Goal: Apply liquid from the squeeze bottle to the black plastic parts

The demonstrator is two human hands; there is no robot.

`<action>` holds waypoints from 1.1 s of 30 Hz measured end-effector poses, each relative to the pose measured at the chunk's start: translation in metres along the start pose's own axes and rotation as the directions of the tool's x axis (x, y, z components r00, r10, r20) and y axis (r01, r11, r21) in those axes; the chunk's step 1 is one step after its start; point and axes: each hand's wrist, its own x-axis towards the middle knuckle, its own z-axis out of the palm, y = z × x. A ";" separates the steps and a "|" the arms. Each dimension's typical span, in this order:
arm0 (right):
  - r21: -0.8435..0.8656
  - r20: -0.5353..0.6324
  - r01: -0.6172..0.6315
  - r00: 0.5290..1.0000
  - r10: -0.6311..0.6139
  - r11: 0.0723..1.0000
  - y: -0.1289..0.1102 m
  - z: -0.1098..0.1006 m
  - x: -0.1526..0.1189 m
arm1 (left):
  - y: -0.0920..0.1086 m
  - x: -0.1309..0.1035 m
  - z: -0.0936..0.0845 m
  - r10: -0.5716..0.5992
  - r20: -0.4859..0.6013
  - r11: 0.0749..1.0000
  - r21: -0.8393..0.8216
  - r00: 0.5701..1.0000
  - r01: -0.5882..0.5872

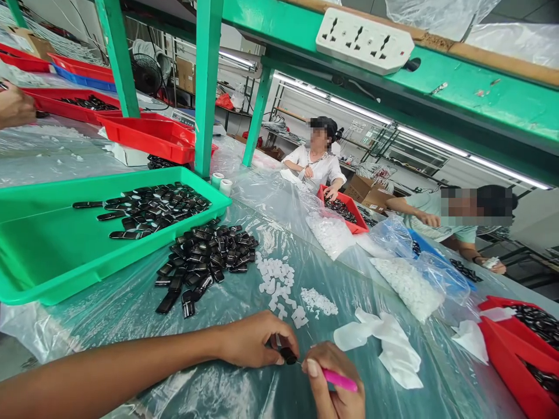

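Note:
Between the thumb and fingers of my left hand point(257, 340) is a small glossy black plastic part point(288, 355). My right hand point(334, 381) grips a tool with a pink handle point(339, 380); its thin metal tip meets the black part or comes very close to it. Just beyond my hands lie small white pieces point(276, 279) and a heap of finer white bits point(318, 301). A pile of black plastic parts point(205, 256) sits farther left. Crumpled white tissue point(395, 349) rests to the right of my right hand.
A green tray point(39, 282) with more black parts stands at left, red trays point(148, 137) behind it. Green posts point(208, 87) carry a shelf with a power strip point(364, 41). Two people work across the table; another person's hand point(15, 105) shows at far left. Red bins point(502, 355) stand right.

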 end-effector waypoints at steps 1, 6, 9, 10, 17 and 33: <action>-0.005 0.007 0.006 1.000 -0.005 1.000 0.000 0.001 0.000 | 0.001 0.000 0.000 -0.004 0.001 1.000 -0.002 1.000 0.004; -0.061 0.005 0.028 1.000 -0.028 0.998 0.001 0.001 0.000 | 0.004 0.000 -0.002 -0.017 0.010 1.000 -0.008 1.000 0.017; -0.064 0.013 0.027 1.000 -0.026 0.998 0.001 0.000 0.000 | 0.004 0.000 -0.002 -0.016 0.009 1.000 -0.012 1.000 0.016; -0.059 0.013 0.028 1.000 -0.027 0.998 0.001 0.000 0.000 | 0.004 -0.001 -0.001 -0.015 0.010 1.000 -0.014 1.000 0.015; -0.058 0.015 0.013 1.000 -0.012 0.998 0.001 0.001 0.000 | 0.003 -0.001 0.000 -0.022 0.006 1.000 -0.019 1.000 0.022; -0.007 0.005 -0.059 0.998 0.059 0.998 0.000 0.002 0.000 | 0.001 -0.001 0.001 -0.023 -0.002 0.999 -0.037 1.000 0.023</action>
